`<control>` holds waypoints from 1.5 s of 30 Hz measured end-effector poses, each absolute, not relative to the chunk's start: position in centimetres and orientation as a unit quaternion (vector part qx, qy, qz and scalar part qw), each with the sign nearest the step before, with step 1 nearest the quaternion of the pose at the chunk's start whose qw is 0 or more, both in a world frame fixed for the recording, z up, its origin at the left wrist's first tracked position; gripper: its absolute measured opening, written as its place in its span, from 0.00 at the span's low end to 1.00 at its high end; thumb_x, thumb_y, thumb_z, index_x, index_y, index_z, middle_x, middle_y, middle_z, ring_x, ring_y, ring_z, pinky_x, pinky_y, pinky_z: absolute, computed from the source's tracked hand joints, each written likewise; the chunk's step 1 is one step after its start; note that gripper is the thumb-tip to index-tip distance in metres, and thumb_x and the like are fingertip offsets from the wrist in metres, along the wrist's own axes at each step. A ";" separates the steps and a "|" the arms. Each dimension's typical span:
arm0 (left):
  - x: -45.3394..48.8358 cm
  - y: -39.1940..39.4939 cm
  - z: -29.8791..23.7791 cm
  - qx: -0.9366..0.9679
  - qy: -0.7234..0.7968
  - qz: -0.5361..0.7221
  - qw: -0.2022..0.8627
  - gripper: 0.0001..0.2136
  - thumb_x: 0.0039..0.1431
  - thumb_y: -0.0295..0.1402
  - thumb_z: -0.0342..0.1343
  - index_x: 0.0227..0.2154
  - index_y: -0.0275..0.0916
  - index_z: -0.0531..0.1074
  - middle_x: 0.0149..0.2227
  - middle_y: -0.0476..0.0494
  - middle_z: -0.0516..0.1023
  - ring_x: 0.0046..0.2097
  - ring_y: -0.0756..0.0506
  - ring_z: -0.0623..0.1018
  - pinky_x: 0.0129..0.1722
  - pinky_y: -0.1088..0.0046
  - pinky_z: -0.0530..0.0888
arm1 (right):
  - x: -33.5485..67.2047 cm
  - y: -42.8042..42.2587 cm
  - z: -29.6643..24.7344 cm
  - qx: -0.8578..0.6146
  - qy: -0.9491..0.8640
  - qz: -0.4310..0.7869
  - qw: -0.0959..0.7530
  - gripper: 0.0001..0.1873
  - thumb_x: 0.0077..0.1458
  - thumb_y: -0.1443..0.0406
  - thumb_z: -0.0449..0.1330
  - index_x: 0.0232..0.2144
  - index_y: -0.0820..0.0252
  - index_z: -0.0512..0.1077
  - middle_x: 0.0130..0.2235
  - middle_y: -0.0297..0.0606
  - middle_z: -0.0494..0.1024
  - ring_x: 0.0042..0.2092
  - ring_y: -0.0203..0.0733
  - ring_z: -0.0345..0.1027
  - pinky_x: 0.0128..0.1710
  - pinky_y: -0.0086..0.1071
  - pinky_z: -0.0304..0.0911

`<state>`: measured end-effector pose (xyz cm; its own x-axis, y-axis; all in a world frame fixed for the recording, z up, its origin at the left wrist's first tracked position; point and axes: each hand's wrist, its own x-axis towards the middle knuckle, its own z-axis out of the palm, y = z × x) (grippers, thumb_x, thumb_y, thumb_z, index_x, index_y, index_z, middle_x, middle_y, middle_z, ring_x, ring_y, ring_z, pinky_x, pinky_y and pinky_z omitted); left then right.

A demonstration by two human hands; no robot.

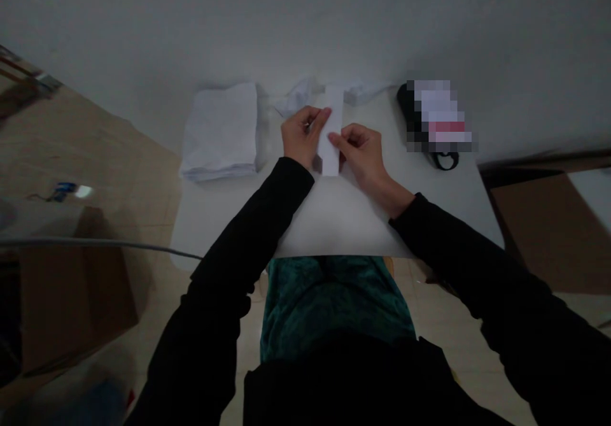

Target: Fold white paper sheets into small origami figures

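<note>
A narrow strip of folded white paper (331,152) stands lengthwise above the white table, between my two hands. My left hand (303,134) pinches its left edge, the thumb lying on the paper's face. Lower down on the opposite edge, my right hand (360,149) grips it between thumb and curled fingers. The fingers behind the strip are partly hidden. To the left of my hands lies a thick stack of white paper sheets (220,130). Crumpled white pieces (298,97) lie behind my left hand, and another thin white piece (367,90) behind my right.
The white table (334,222) stands against a grey wall (305,25). At its right lies a black object with a strap (446,160), partly blurred out. Cardboard boxes stand on the floor at left (76,305) and right (548,228). A grey cable (105,242) reaches the table's left corner.
</note>
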<state>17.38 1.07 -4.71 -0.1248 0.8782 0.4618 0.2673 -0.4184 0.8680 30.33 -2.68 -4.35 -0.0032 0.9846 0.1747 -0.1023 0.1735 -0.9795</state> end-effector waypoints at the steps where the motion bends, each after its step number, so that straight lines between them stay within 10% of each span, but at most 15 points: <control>1: 17.5 1.4 -4.7 0.615 0.469 0.575 0.268 0.14 0.63 0.42 0.58 0.25 0.40 0.72 0.26 0.50 0.74 0.32 0.50 0.75 0.34 0.73 0.71 | 30.5 -2.5 -4.4 -0.422 -0.529 0.484 0.554 0.24 0.47 0.45 0.69 0.22 0.55 0.67 0.20 0.28 0.69 0.20 0.32 0.61 0.18 0.29 0.59; 7: 19.1 4.9 -3.9 0.633 0.468 0.535 0.305 0.16 0.64 0.39 0.58 0.22 0.39 0.70 0.23 0.51 0.68 0.27 0.51 0.70 0.30 0.72 0.69 | 31.6 -1.6 -4.3 -0.443 -0.540 0.492 0.520 0.28 0.48 0.39 0.64 0.20 0.53 0.67 0.17 0.30 0.67 0.19 0.34 0.61 0.17 0.30 0.60; 21: 13.4 -0.3 -3.6 0.673 0.436 0.438 0.406 0.29 0.49 0.38 0.68 0.54 0.40 0.67 0.35 0.46 0.79 0.37 0.44 0.81 0.35 0.68 0.75 | 31.6 -2.4 -3.8 -0.391 -0.549 0.542 0.502 0.22 0.44 0.48 0.71 0.19 0.57 0.71 0.22 0.35 0.77 0.22 0.36 0.71 0.23 0.32 0.71; 31: 11.8 -0.3 -2.5 0.693 0.417 0.392 0.438 0.28 0.51 0.39 0.67 0.54 0.42 0.67 0.29 0.50 0.78 0.28 0.48 0.79 0.28 0.74 0.73 | 32.9 -2.2 -2.5 -0.420 -0.544 0.492 0.535 0.31 0.43 0.52 0.73 0.48 0.49 0.71 0.24 0.29 0.78 0.25 0.41 0.74 0.27 0.34 0.71; 37: 12.3 -0.9 -2.0 0.708 0.401 0.388 0.434 0.36 0.39 0.36 0.74 0.54 0.40 0.67 0.34 0.48 0.80 0.33 0.48 0.81 0.31 0.75 0.76 | 33.9 -2.1 -2.1 -0.388 -0.589 0.551 0.445 0.22 0.40 0.53 0.75 0.36 0.54 0.76 0.23 0.32 0.76 0.24 0.43 0.73 0.23 0.37 0.71; 45: 12.9 -1.1 -2.2 0.666 0.414 0.403 0.472 0.26 0.50 0.34 0.68 0.53 0.37 0.69 0.32 0.46 0.81 0.30 0.49 0.80 0.28 0.76 0.75 | 33.9 -1.9 -2.2 -0.381 -0.624 0.496 0.468 0.19 0.40 0.56 0.75 0.33 0.55 0.76 0.37 0.33 0.79 0.25 0.34 0.70 0.19 0.31 0.69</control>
<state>12.93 -1.13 -2.18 0.3326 0.9318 0.1455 0.1722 -0.2116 0.9621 33.91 -1.88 -2.23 -0.2710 0.9403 0.2061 0.0112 0.2172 -0.9761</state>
